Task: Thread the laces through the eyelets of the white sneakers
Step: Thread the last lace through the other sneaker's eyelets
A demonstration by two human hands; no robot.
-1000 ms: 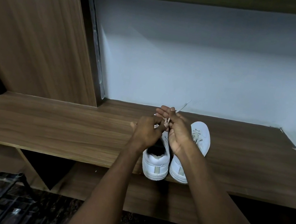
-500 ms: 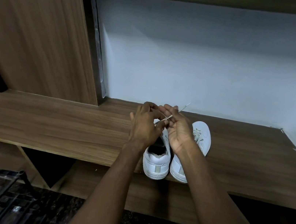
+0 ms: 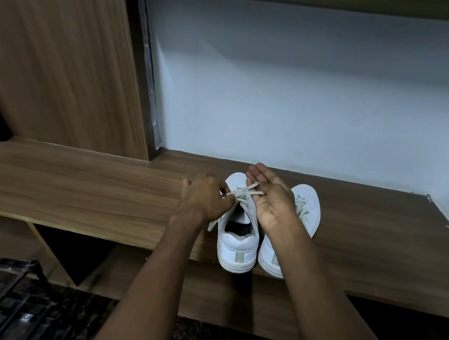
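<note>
Pinching lace [image 3: 240,194] w/ L hand [image 3: 205,196] over left sneaker [image 3: 239,230], R hand [image 3: 273,199] palm-up, fingers straight, lace end across it, both sneakers on shelf [image 3: 69,184].

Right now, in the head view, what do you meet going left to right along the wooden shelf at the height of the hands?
Bare wooden shelf → left hand pinching the lace → left sneaker → right hand, palm up → right sneaker → more bare shelf.
</note>
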